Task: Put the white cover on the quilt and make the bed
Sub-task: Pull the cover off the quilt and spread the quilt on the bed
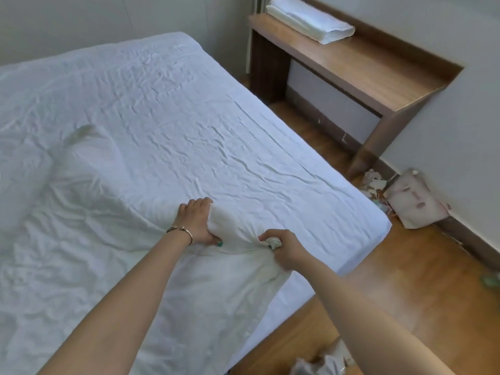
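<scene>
A wrinkled white sheet covers the bed. The white cover with the quilt inside lies crumpled over the near left part of the bed and hangs over the near edge. My left hand, a bracelet on its wrist, grips a raised fold of the cover, fingers curled over it and thumb beneath. My right hand pinches a bunched corner of the fabric a short way to the right. How much of the quilt sits inside the cover is hidden.
A wooden shelf desk stands against the right wall with folded white linen on it. A patterned bag and scattered litter lie by the wall. Wooden floor runs along the bed's right side.
</scene>
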The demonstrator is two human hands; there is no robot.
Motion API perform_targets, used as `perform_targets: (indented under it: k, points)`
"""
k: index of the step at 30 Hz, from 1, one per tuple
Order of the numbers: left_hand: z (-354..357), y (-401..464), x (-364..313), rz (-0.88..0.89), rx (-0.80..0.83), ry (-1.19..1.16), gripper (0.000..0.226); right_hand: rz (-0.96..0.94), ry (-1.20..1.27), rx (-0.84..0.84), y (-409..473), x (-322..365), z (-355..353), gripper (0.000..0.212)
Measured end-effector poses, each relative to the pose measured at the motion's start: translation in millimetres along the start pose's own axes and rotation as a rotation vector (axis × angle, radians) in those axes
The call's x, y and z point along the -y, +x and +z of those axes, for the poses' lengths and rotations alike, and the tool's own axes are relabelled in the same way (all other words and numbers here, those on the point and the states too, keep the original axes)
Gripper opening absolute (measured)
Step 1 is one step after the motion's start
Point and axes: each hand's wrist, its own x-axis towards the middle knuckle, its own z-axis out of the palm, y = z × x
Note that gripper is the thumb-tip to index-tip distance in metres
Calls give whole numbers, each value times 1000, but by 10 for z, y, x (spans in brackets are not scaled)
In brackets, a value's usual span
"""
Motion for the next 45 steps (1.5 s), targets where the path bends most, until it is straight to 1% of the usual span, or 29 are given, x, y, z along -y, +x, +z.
perform_targets:
  k: [4,6,8,11,14,17,18,21,23,26,28,30,31,32,33,34,36,38,39,41,43,45]
  points:
    - [41,495,-948,-75,-55,41,106,-51,-57,112,275,-634,-872,66]
    - [47,692,-1421,-138,-69,-7,107,-64,-53,154,360,-908,-1356,72]
    - [14,871,-1859,-185,-80,-65,107,-54,-15,167,429,-1108,-1828,74]
    - [-106,1141,-2415,-232,-80,-120,108,-18,107,146,532,-1355,-2416,71]
    - [-155,1377,-2792,-284,-63,-106,106,79,174,171,699,-1624,-2803,61]
    - [-70,1582,-3026,-346,-39,-87,98,173,195,314,905,-1844,-3035,66]
    - [-20,1658,-3077,-361,-33,-94,96,171,184,360,980,-1879,-3092,66]
    - [95,1915,-3164,-387,-36,-159,91,106,148,436,1207,-1928,-3220,55]
    - [57,2123,-3203,-392,-57,-191,88,97,152,423,1410,-1913,-3406,51]
    - [-261,2517,-3356,-438,-171,-224,89,28,108,318,1890,-1759,-3920,50]
    - [-565,2801,-3448,-506,-290,-275,89,-64,40,250,2309,-1538,-4281,49]
    - [-784,3070,-3515,-592,-407,-312,88,-117,-1,203,2717,-1327,-4523,49]
    - [-812,3194,-3539,-629,-444,-319,89,-147,-39,190,2897,-1271,-4587,50]
    - [-793,3303,-3571,-658,-445,-329,91,-174,-96,192,3053,-1254,-4610,50]
    - [-724,3401,-3624,-684,-397,-349,96,-193,-165,217,3185,-1260,-4606,50]
    - [-607,3486,-3701,-715,-314,-397,98,-199,-229,261,3299,-1296,-4583,50]
    - [-293,3623,-3890,-780,-140,-575,92,-211,-310,363,3517,-1407,-4507,50]
    - [26,3696,-4117,-832,-28,-740,86,-212,-326,432,3748,-1501,-4455,49]
    - [161,3722,-4247,-857,1,-784,85,-217,-332,460,3876,-1540,-4437,49]
    - [340,3765,-4528,-927,42,-803,84,-213,-380,571,4071,-1615,-4453,51]
    - [432,3821,-4762,-1026,32,-789,84,-190,-402,684,4218,-1666,-4510,54]
    - [463,3857,-4920,-1095,-12,-775,82,-101,-281,731,4286,-1657,-4605,56]
